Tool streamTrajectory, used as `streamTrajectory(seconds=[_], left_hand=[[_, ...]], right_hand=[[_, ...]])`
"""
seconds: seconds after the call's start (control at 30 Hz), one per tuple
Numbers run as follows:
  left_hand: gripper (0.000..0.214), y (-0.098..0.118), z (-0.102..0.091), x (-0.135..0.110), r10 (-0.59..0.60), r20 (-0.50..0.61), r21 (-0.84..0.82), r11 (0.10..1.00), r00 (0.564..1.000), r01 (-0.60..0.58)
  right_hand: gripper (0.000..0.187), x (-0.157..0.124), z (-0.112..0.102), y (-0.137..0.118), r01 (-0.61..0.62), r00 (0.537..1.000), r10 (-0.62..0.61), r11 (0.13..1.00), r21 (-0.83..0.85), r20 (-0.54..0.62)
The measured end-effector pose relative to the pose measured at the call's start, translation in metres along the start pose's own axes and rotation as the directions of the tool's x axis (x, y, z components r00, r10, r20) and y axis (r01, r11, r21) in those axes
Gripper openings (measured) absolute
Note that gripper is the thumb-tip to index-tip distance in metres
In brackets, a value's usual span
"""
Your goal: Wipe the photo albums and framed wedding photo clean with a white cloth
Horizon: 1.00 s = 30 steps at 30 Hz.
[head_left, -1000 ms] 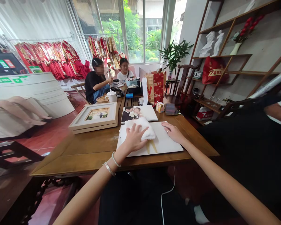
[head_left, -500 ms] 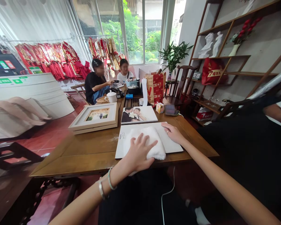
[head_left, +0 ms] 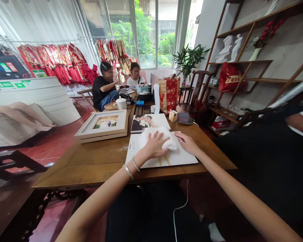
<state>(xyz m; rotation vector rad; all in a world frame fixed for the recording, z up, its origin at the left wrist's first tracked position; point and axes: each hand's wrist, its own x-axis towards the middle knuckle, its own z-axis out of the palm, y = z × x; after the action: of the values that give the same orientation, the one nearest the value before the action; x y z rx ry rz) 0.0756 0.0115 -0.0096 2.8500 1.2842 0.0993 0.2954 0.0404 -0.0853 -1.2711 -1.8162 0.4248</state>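
A white board, seemingly the back of a photo panel, lies flat near the table's front edge, with small print at its left and yellowish streaks at its lower middle. My left hand grips a folded white towel, pressing it onto the board with fingers spread over the top. At the board's far right edge, my right hand holds it with bent fingers; a ring is on one finger. Just behind, partly covered by the towel, is a wedding photo panel.
Left of the board lie stacked pale frames. A paper bag, small box, blurred dark device and lidded white cup stand farther back. Two people sit at the far end; another person's arm shows at right.
My left hand has pushed the towel forward across the board, up to the photo panel, uncovering the yellowish streaks. My right hand has stayed at the board's edge.
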Motion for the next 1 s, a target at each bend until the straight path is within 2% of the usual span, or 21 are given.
streamTrajectory(seconds=[0.1,0.2,0.33,0.43,0.53,0.77,1.0], left_hand=[[0.059,0.007,0.002,-0.008,0.005,-0.019,0.008,1.0,1.0,-0.005],[0.06,0.022,0.001,-0.025,0.03,-0.026,-0.003,1.0,0.999,-0.03],[0.064,0.05,-0.001,-0.052,0.13,-0.043,-0.034,0.991,0.991,-0.131],[0.065,0.062,-0.001,-0.061,0.177,-0.046,-0.049,0.983,0.983,-0.179],[0.063,0.061,0.0,-0.053,0.153,-0.028,-0.048,0.987,0.988,-0.154],[0.062,0.044,0.005,-0.009,0.035,-0.038,0.046,0.998,0.999,-0.033],[0.058,0.027,0.005,0.023,-0.047,-0.016,0.097,0.994,0.999,0.049]], right_hand=[[0.038,0.0,0.0,0.0,-0.002,1.0,0.002,1.0,-0.016,-0.005],[0.037,0.0,0.0,0.0,0.004,1.0,-0.004,1.0,-0.022,-0.007],[0.037,0.0,-0.001,0.001,0.021,1.0,-0.021,1.0,-0.004,0.013],[0.037,0.0,-0.002,0.001,0.022,1.0,-0.022,1.0,0.005,0.021],[0.036,0.0,-0.003,0.0,0.019,0.999,-0.02,1.0,0.009,0.027],[0.04,0.001,-0.004,-0.001,0.014,0.999,-0.016,0.999,0.05,0.05],[0.039,0.001,-0.004,0.001,-0.011,0.998,0.002,0.99,0.143,0.066]])
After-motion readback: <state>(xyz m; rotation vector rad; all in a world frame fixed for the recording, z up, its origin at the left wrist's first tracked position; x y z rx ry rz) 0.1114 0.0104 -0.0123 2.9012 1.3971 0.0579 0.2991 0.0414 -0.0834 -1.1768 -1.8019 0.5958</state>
